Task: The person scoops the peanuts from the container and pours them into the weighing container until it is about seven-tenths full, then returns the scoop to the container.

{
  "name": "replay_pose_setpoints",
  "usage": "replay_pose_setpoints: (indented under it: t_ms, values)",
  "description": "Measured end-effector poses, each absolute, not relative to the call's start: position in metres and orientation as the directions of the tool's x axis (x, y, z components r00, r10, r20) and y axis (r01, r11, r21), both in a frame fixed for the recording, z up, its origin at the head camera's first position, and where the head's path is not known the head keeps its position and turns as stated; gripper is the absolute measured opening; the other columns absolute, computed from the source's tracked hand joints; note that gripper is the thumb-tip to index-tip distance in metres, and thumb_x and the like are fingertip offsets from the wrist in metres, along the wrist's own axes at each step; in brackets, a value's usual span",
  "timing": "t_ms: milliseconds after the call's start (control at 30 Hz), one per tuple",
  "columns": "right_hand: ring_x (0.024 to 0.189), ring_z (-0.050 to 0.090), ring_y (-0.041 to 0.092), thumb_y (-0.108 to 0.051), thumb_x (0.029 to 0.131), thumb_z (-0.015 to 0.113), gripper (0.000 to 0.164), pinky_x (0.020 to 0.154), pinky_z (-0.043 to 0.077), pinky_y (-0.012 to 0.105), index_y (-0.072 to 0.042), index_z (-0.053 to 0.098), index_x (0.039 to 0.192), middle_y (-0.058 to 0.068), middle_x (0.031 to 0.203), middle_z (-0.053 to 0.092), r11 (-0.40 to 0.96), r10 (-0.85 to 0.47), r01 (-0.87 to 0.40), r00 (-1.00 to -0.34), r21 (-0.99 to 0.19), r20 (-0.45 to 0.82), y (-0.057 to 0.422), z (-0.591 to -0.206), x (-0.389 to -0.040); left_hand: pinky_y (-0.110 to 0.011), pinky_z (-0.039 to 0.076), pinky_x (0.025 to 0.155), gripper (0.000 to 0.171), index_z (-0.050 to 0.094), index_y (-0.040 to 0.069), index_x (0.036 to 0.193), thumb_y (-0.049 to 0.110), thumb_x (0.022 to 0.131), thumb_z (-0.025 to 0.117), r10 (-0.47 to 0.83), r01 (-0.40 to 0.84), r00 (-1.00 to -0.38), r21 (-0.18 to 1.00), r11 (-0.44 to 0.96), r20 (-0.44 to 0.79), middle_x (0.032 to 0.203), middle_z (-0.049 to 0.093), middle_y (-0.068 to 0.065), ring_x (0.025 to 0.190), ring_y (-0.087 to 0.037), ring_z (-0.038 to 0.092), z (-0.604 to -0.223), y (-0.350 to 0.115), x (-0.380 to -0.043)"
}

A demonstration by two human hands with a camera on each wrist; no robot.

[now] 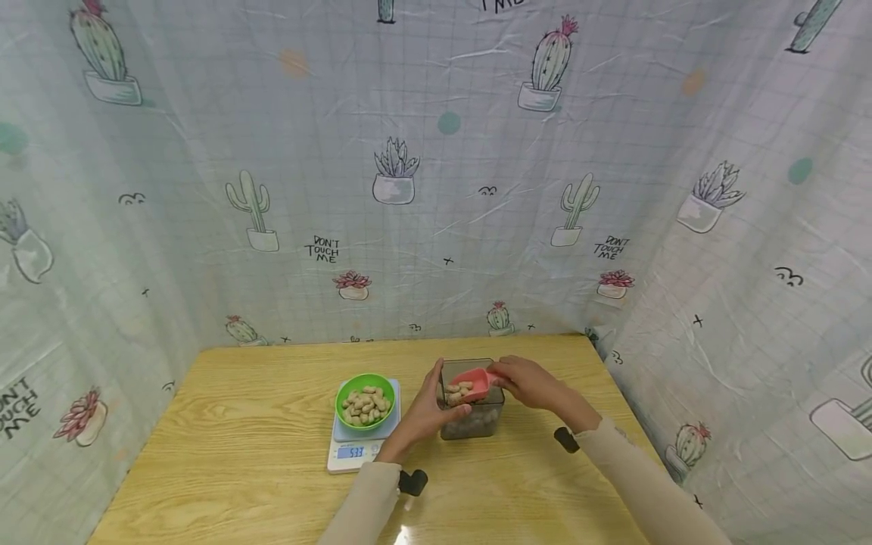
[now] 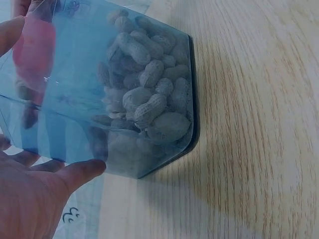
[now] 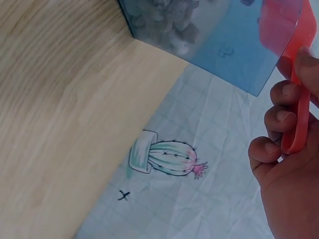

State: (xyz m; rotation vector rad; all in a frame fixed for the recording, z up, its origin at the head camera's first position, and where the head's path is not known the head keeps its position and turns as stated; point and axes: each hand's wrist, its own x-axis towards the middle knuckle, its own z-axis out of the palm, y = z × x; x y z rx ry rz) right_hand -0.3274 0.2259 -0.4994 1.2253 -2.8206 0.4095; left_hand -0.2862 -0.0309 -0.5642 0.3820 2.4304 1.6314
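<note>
A clear, dark-tinted plastic container (image 1: pixel 468 425) stands on the table with unshelled peanuts (image 2: pixel 144 94) in its lower part. My left hand (image 1: pixel 428 409) holds it by the left side, fingers near the rim and thumb against the front face. In my right hand (image 1: pixel 527 381) is the handle of a red scoop (image 1: pixel 480 382). The fingers curl round that handle, as the right wrist view (image 3: pixel 297 119) shows of the scoop. Several peanuts (image 1: pixel 459 390) lie in the scoop's bowl, which is at the container's mouth.
Left of the container, a green bowl (image 1: pixel 338 405) of peanuts sits on a white kitchen scale (image 1: pixel 337 459) whose display seems to read 533. The wooden table (image 1: pixel 259 454) ends at a curtain (image 1: pixel 436 189) printed with cacti, behind and at the sides.
</note>
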Motion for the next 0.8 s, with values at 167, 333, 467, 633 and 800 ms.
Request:
replay_pose_setpoints:
  t_ms: [167, 333, 467, 633, 800]
  values:
    - [0.091, 0.062, 0.014, -0.025, 0.101, 0.053, 0.024, 0.079, 0.051, 0.037, -0.014, 0.065, 0.118, -0.001, 0.102, 0.066, 0.651, -0.677, -0.703, -0.708, -0.285, 0.200, 0.229, -0.507, -0.327, -0.066, 0.031, 0.110, 0.106, -0.001, 0.040, 0.157, 0.054, 0.082, 0.074, 0.316, 0.098, -0.948, 0.923, 0.373, -0.027, 0.167, 0.004, -0.009, 0.151, -0.042, 0.016, -0.564, -0.031, -0.287]
    - [0.101, 0.064, 0.022, -0.023, 0.103, 0.051, 0.025, 0.086, 0.052, 0.042, -0.012, 0.063, 0.122, 0.003, 0.109, 0.068, 0.653, -0.652, -0.692, -0.720, -0.306, 0.238, 0.231, -0.511, -0.324, -0.067, 0.030, 0.110, 0.108, -0.002, 0.035, 0.159, 0.055, 0.083, 0.073, 0.325, 0.101, -0.945, 0.921, 0.376, -0.029, 0.167, 0.004, -0.012, 0.150, -0.043, 0.016, -0.564, -0.031, -0.286]
    - [0.104, 0.064, 0.025, -0.020, 0.103, 0.050, 0.023, 0.088, 0.052, 0.045, -0.011, 0.063, 0.120, 0.005, 0.111, 0.068, 0.649, -0.632, -0.691, -0.722, -0.319, 0.281, 0.230, -0.511, -0.320, -0.067, 0.030, 0.110, 0.111, -0.004, 0.034, 0.158, 0.056, 0.082, 0.073, 0.326, 0.109, -0.945, 0.919, 0.378, -0.022, 0.167, 0.001, -0.012, 0.150, -0.045, 0.016, -0.561, -0.031, -0.284]
    - [0.100, 0.065, 0.025, -0.020, 0.102, 0.052, 0.020, 0.086, 0.052, 0.045, -0.011, 0.064, 0.116, 0.005, 0.107, 0.068, 0.672, -0.605, -0.684, -0.728, -0.284, 0.322, 0.230, -0.505, -0.317, -0.066, 0.031, 0.109, 0.114, -0.008, 0.035, 0.158, 0.058, 0.081, 0.073, 0.332, 0.151, -0.943, 0.912, 0.381, 0.017, 0.167, -0.006, -0.010, 0.149, -0.046, 0.016, -0.553, -0.032, -0.282]
    - [0.094, 0.064, 0.022, -0.020, 0.101, 0.053, 0.018, 0.082, 0.051, 0.043, -0.011, 0.064, 0.114, 0.003, 0.101, 0.068, 0.684, -0.592, -0.685, -0.723, -0.252, 0.357, 0.229, -0.496, -0.315, -0.066, 0.030, 0.111, 0.114, -0.007, 0.035, 0.158, 0.061, 0.080, 0.072, 0.332, 0.201, -0.941, 0.896, 0.396, 0.064, 0.167, -0.006, -0.005, 0.151, -0.043, 0.013, -0.539, -0.035, -0.280]
